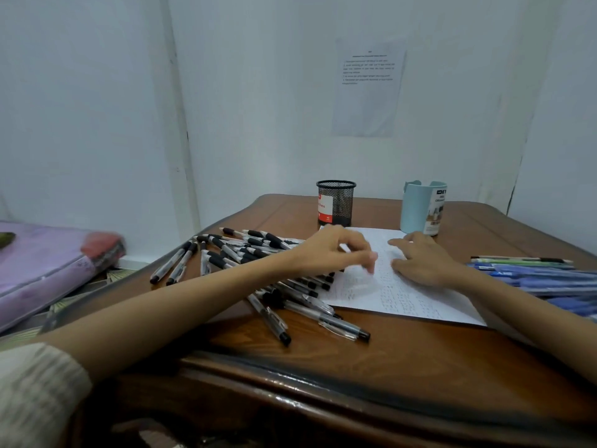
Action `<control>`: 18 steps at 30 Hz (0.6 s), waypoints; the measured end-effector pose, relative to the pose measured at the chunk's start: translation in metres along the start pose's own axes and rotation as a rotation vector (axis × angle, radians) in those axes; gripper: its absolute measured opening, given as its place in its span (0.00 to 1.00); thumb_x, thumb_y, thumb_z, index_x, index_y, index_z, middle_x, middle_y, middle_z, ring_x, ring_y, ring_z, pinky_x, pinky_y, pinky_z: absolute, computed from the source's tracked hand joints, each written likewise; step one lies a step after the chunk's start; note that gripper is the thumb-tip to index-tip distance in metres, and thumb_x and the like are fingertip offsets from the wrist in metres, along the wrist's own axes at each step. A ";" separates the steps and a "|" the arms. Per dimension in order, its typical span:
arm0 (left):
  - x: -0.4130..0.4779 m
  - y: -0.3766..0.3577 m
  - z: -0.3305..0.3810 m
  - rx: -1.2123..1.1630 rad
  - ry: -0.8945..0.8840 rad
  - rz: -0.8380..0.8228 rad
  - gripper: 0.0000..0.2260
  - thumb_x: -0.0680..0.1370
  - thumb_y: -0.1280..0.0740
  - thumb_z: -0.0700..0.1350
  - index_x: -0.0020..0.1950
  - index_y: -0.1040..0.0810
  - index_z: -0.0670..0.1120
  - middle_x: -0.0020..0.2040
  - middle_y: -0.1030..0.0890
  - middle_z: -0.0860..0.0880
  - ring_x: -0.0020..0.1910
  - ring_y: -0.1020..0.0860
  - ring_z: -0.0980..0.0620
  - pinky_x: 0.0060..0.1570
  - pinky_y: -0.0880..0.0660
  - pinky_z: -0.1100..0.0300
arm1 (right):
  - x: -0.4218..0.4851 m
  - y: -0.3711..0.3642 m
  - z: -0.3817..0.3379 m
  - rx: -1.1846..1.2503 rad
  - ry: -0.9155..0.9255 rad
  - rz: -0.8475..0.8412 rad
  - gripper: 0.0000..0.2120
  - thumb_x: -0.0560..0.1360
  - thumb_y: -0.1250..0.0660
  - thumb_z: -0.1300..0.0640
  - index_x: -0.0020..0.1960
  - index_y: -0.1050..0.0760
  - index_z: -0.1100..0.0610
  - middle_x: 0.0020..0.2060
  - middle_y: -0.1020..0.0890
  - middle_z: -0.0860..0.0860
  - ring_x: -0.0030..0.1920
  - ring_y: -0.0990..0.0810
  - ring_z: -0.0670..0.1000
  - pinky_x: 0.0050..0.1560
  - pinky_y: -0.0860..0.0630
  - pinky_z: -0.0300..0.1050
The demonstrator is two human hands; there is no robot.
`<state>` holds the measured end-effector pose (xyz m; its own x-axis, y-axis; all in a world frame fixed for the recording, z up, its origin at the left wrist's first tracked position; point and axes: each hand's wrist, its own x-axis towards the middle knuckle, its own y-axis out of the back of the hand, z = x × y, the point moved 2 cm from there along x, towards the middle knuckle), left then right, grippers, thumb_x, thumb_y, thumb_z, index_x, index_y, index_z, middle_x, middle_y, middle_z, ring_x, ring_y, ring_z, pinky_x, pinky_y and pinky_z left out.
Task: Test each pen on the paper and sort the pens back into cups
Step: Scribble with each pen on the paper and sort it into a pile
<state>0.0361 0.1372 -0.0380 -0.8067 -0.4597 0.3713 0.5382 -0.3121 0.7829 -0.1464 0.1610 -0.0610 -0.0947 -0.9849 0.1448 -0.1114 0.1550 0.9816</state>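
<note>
Pens (pixel 232 250) nr left edge of table (pixel 403 357), axes mixed, are being reached by nearer left hand (pixel 323 250); fingers blurred, grip unclear.

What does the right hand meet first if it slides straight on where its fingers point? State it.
Probably the left hand: the right hand lies flat on the paper, fingers pointing left at it across bare sheet. Depth is unclear.
</note>
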 end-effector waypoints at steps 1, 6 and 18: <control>0.008 0.000 -0.004 0.078 0.008 0.090 0.10 0.79 0.37 0.45 0.45 0.18 0.44 0.43 0.21 0.54 0.44 0.24 0.59 0.48 0.25 0.61 | -0.002 -0.001 -0.005 0.000 -0.003 0.016 0.25 0.81 0.48 0.47 0.75 0.45 0.54 0.73 0.42 0.58 0.72 0.42 0.58 0.70 0.42 0.51; 0.035 -0.014 -0.021 0.392 0.249 -0.170 0.20 0.82 0.46 0.53 0.69 0.30 0.43 0.69 0.30 0.44 0.68 0.33 0.47 0.67 0.38 0.53 | -0.009 -0.014 -0.013 -0.035 -0.035 -0.118 0.38 0.76 0.54 0.33 0.75 0.46 0.58 0.75 0.44 0.59 0.74 0.45 0.58 0.72 0.46 0.55; 0.027 -0.011 -0.045 0.558 0.351 -0.304 0.21 0.83 0.53 0.52 0.76 0.43 0.50 0.76 0.41 0.50 0.75 0.44 0.51 0.73 0.46 0.51 | -0.025 0.029 0.013 -0.036 0.061 -0.586 0.30 0.81 0.51 0.44 0.76 0.61 0.49 0.76 0.60 0.48 0.76 0.58 0.51 0.73 0.59 0.50</control>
<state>0.0198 0.0910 -0.0589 -0.7247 -0.6890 -0.0119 0.0227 -0.0411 0.9989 -0.1606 0.1907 -0.0382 0.0297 -0.9085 -0.4168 -0.0945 -0.4177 0.9037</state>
